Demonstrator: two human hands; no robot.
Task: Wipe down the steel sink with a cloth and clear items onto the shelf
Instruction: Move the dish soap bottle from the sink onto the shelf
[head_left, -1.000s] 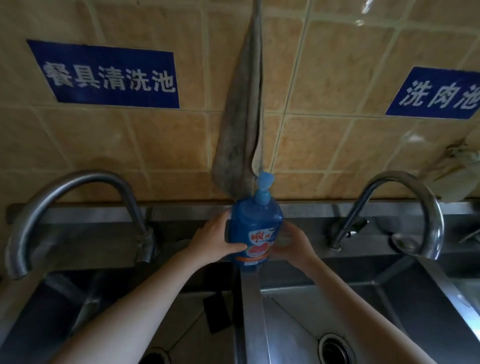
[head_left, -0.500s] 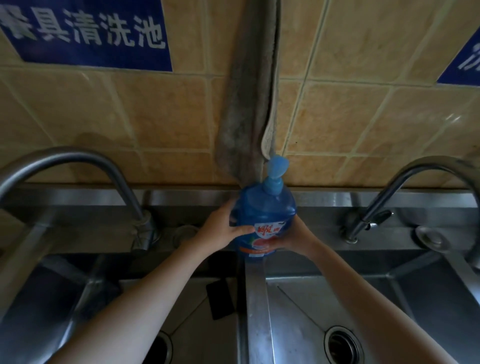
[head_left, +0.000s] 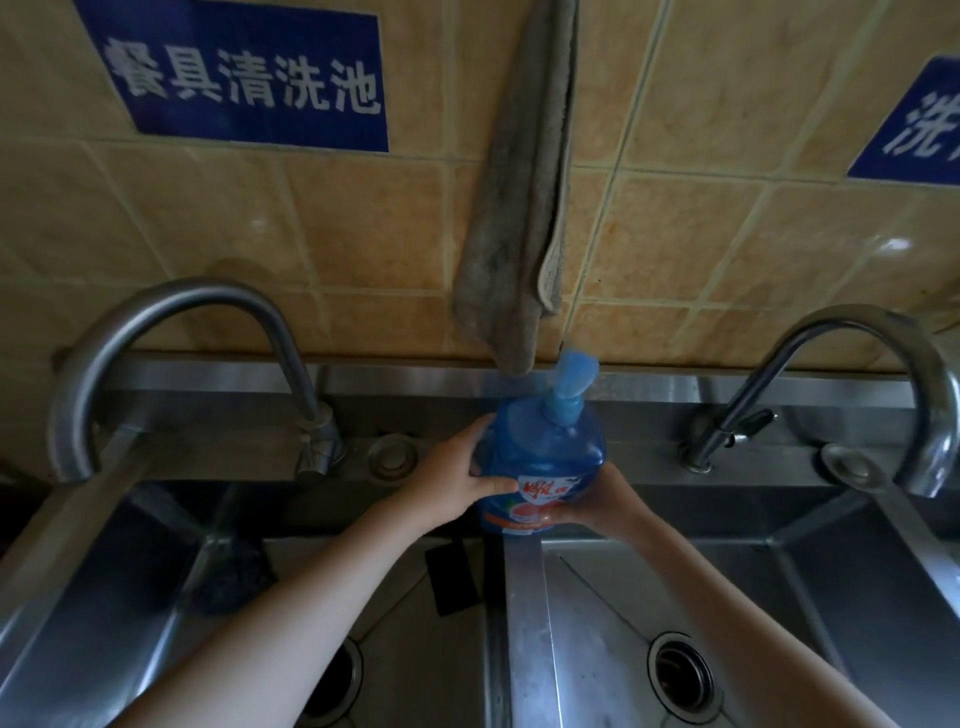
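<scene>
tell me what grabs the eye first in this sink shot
The blue pump bottle stands out first, gripped by the left hand and the right hand at the centre, above the back end of the sink divider. Just behind it a grey cloth hangs down the tan tiled wall, and a blue sign with white characters sits at the upper left.
</scene>
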